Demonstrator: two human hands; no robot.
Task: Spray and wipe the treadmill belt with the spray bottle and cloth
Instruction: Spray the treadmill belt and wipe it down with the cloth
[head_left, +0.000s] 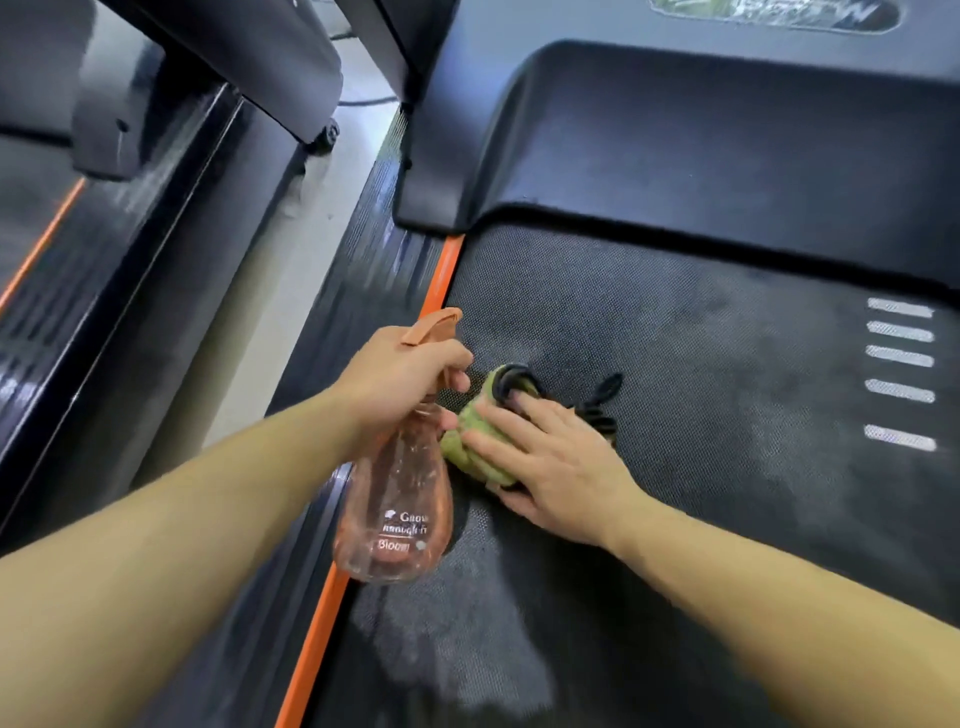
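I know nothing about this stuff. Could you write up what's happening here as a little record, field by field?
Left hand: left hand grips the neck of the spray bottle, held above the belt's left edge
Spray bottle: see-through orange, with white lettering
Right hand: right hand presses flat, fingers straight, on the cloth
Cloth: green with black parts, bunched on the treadmill belt
Belt: dark, textured, unevenly patchy
Nearby: orange strip along the belt's left side; white stripes on the right
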